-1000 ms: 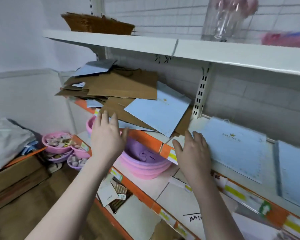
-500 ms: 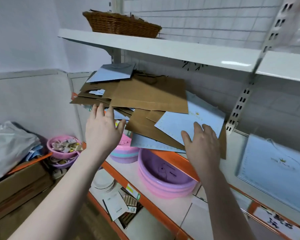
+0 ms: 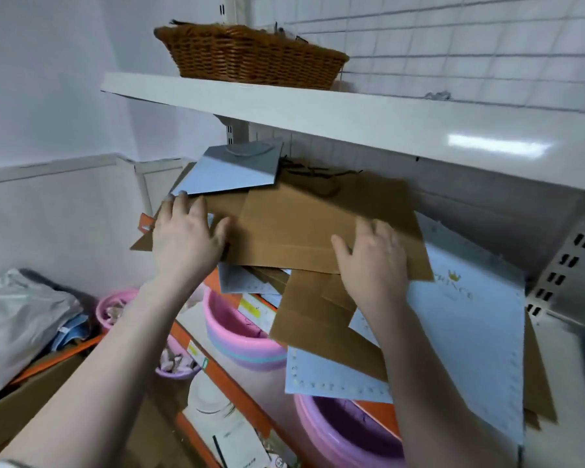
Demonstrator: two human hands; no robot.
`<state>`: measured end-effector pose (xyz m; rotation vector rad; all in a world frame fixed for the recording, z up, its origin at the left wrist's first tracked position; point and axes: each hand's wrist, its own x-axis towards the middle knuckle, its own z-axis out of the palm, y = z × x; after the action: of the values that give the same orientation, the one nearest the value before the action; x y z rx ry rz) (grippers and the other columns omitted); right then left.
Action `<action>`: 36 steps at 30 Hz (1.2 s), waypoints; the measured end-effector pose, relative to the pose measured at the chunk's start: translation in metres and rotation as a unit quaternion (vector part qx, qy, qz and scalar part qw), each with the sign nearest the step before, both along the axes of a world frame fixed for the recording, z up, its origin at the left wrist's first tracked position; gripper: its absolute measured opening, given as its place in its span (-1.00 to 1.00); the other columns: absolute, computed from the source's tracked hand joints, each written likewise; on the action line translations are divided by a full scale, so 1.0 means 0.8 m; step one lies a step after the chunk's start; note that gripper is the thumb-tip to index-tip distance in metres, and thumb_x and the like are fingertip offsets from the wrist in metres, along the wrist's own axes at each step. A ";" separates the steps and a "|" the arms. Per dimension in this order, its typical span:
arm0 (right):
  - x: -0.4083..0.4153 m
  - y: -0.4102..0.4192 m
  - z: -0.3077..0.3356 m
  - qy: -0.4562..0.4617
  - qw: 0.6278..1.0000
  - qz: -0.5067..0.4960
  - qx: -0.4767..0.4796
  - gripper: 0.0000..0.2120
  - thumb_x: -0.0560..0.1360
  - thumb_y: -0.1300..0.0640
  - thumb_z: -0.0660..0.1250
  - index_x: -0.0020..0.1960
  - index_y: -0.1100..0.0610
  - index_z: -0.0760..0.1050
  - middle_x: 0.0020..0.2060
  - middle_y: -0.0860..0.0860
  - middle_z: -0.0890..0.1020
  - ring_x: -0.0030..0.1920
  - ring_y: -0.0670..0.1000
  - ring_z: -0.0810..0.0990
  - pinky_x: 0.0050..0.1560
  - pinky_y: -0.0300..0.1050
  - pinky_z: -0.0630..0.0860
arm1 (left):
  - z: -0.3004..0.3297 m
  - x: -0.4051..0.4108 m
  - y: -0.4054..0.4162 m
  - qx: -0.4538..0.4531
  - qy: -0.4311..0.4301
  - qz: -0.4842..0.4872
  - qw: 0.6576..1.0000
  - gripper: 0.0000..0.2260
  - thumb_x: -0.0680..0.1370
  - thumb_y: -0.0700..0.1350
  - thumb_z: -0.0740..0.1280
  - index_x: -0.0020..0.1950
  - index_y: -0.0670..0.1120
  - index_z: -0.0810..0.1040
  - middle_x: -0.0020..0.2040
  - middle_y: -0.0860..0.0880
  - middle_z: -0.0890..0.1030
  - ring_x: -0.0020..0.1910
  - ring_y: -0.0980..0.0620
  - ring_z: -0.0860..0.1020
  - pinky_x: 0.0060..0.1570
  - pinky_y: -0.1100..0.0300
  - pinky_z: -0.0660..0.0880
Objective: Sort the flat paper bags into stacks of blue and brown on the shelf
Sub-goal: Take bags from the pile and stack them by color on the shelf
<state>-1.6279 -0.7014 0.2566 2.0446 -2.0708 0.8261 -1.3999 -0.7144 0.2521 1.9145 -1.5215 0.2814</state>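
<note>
1. Both hands have come up onto the mixed pile since a moment ago.
2. My left hand (image 3: 186,238) lies spread on the pile's left edge; my right hand (image 3: 374,255) presses flat on the top brown bag (image 3: 304,228).
3. Risk, I reckon: the blue bags (image 3: 466,336) overhanging the shelf edge (image 3: 375,410) could slide off if I drag carelessly.

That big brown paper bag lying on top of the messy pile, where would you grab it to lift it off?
Probably by its near edge, coming from the front. The brown bag lies flat on the pile, that edge overhanging the bags below. The left hand and right hand already rest at its two near corners, so thumbs could slip underneath.
</note>
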 end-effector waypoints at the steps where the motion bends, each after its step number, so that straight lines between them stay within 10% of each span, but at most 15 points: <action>1: 0.011 -0.009 0.002 0.004 1.000 0.006 -0.001 -0.51 0.59 -0.10 0.12 0.41 0.18 0.30 0.31 0.17 0.41 0.35 0.13 0.32 0.35 0.01 0.26 | 0.001 0.008 -0.011 0.002 0.005 0.002 1.000 -0.50 0.56 0.06 0.26 0.38 -0.24 0.38 0.42 -0.28 0.30 0.45 -0.23 0.15 0.41 -0.04 0.11; 15: 0.166 -0.135 0.035 -0.014 0.999 -0.008 0.028 -0.55 0.61 -0.09 0.10 0.35 0.20 0.35 0.23 0.18 0.46 0.24 0.14 0.41 0.17 -0.03 0.34 | 0.006 0.140 -0.186 0.046 -0.021 -0.084 0.995 -0.51 0.59 0.09 0.18 0.39 -0.22 0.35 0.30 -0.35 0.39 0.36 -0.26 0.27 0.39 -0.01 0.11; 27: 0.225 -0.209 0.046 -0.010 0.994 -0.071 0.084 -0.62 0.59 -0.09 0.14 0.07 0.24 0.47 -0.05 0.14 0.57 -0.13 0.09 0.43 -0.15 -0.12 0.32 | 0.004 0.174 -0.254 0.132 0.074 -0.179 0.972 -0.47 0.49 0.28 0.20 0.11 -0.18 0.40 0.08 -0.21 0.54 0.06 -0.23 0.49 0.00 -0.03 0.45; 36: 0.234 -0.204 0.036 -0.108 0.988 -0.113 0.018 -0.59 0.47 -0.11 0.31 0.05 0.25 0.48 0.01 0.19 0.54 0.14 0.19 0.42 0.07 -0.04 0.37 | 0.014 0.176 -0.251 0.026 0.183 -0.207 0.961 -0.55 0.44 0.11 0.38 0.14 -0.19 0.44 0.05 -0.14 0.49 0.15 -0.20 0.40 0.07 0.00 0.39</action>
<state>-1.4404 -0.8648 0.2857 1.7587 -2.3913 1.0131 -1.2588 -0.9156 0.2634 1.5279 -1.6297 -0.2874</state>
